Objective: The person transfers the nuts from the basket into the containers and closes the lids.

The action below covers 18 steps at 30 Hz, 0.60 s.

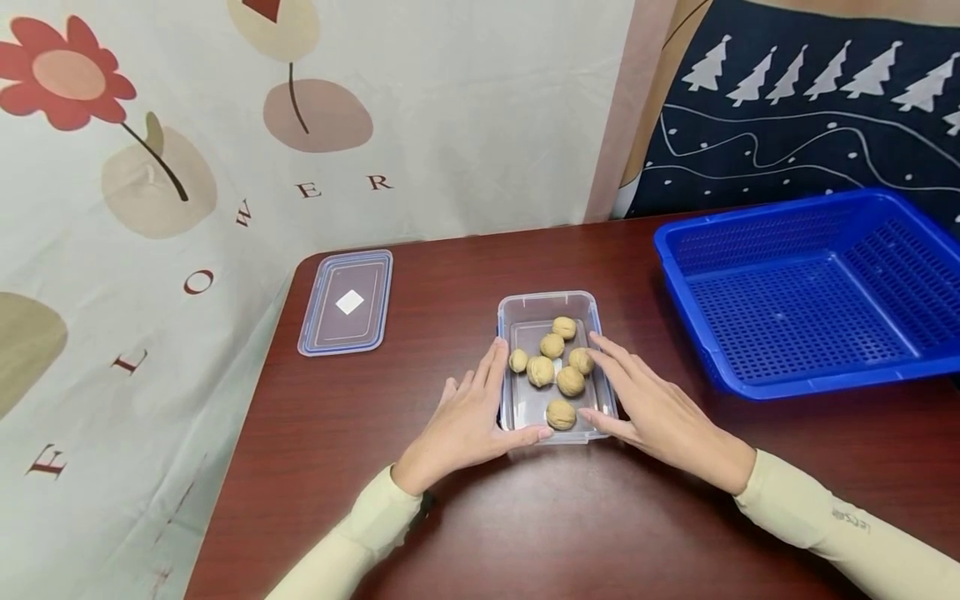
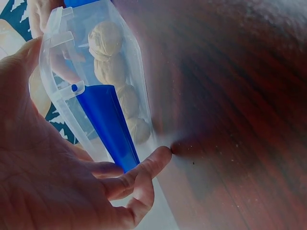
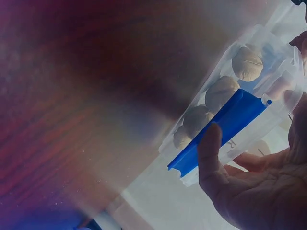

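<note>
A clear plastic food box (image 1: 543, 307) stands lidless on the table, with several walnuts (image 1: 570, 381) loose inside. My left hand (image 1: 465, 417) lies along its left side, fingers extended and thumb at the front edge. On the opposite side my right hand (image 1: 663, 412) touches the box, its fingertips at the right rim and its thumb by the front corner. Blue locking flaps hang down the long sides: one flap (image 2: 108, 127) is beside my left fingers in the left wrist view, and in the right wrist view a finger touches the other flap (image 3: 220, 132).
The box's clear lid (image 1: 345, 321) with a blue seal and a white label lies at the back left of the table (image 1: 450, 275). A large blue perforated basket (image 1: 772, 387) stands at the right. Printed cloth (image 1: 480, 108) hangs behind the table.
</note>
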Each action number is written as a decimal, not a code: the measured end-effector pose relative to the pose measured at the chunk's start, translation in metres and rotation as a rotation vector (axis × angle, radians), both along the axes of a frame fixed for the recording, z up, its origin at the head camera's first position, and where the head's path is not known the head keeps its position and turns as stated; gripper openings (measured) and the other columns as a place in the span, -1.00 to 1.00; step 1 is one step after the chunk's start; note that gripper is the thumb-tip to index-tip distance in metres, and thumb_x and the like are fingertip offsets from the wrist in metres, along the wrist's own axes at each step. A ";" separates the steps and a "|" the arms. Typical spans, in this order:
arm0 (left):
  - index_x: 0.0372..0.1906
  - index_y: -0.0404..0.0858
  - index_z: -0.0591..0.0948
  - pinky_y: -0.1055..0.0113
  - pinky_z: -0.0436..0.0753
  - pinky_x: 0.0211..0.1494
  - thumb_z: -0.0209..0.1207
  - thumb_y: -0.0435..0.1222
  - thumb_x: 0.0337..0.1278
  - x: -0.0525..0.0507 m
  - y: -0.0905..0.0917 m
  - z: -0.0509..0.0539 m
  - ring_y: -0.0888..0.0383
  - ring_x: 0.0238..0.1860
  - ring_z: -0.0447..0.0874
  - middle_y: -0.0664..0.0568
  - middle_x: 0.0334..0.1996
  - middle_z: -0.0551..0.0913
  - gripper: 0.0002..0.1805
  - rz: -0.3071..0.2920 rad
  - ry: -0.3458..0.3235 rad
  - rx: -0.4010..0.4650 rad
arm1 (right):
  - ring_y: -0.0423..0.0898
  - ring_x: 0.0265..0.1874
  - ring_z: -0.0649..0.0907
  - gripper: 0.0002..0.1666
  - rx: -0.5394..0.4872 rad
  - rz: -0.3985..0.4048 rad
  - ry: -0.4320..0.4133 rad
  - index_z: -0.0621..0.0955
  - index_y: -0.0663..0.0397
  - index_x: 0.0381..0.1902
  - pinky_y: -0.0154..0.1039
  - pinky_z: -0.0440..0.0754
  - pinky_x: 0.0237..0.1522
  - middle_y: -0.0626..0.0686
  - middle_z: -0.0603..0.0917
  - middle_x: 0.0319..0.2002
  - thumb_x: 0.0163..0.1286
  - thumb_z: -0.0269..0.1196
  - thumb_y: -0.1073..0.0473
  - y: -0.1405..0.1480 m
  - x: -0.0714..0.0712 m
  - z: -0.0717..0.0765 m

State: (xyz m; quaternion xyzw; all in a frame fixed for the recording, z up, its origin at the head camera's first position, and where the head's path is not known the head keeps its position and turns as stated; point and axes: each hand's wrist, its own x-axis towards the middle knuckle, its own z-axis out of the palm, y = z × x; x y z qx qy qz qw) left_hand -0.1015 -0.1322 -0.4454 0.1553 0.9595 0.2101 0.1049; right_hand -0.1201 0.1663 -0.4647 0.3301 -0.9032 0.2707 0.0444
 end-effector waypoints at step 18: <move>0.80 -0.24 -0.05 -0.24 0.22 0.59 0.40 0.38 0.19 -0.001 -0.020 0.006 -0.19 0.68 0.13 -0.16 0.73 0.11 0.38 0.054 0.010 0.196 | 0.27 0.65 0.20 0.52 0.043 -0.042 -0.217 -0.09 0.08 0.82 0.34 0.37 0.45 0.03 -0.17 0.80 0.32 0.43 -0.55 -0.002 0.006 0.002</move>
